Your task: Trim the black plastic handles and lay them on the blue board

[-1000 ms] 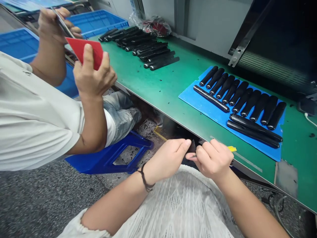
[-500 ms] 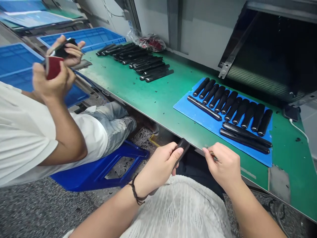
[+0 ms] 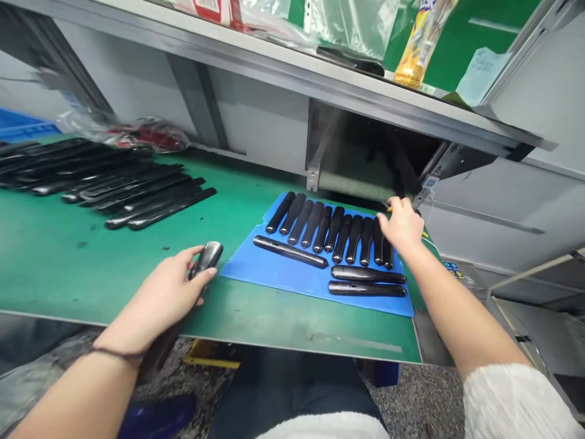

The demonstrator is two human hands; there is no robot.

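Note:
My left hand point(image 3: 162, 297) is closed around a long black plastic handle point(image 3: 206, 258); its glossy tip sticks out over the green table point(image 3: 256, 177) left of the blue mat point(image 3: 278, 277). My right hand point(image 3: 401, 224) reaches to the mat's far right end, over the last of a row of short black handles point(image 3: 333, 228). Its fingers are curled around a thin yellowish tool point(image 3: 390, 209), which mostly stays hidden. Three long black pieces point(image 3: 367, 281) lie on the mat's near part.
Several long black handles point(image 3: 132, 195) lie in a row at the left of the table, with a clear plastic bag point(image 3: 137, 134) behind them. A dark machine opening point(image 3: 365, 164) sits behind the mat. A shelf point(image 3: 320, 79) above carries bags and packets.
The view swung up and right, so the neighbouring person is out of sight. My left hand came up over the table with the black handle. My right hand reached forward to the mat's far right end.

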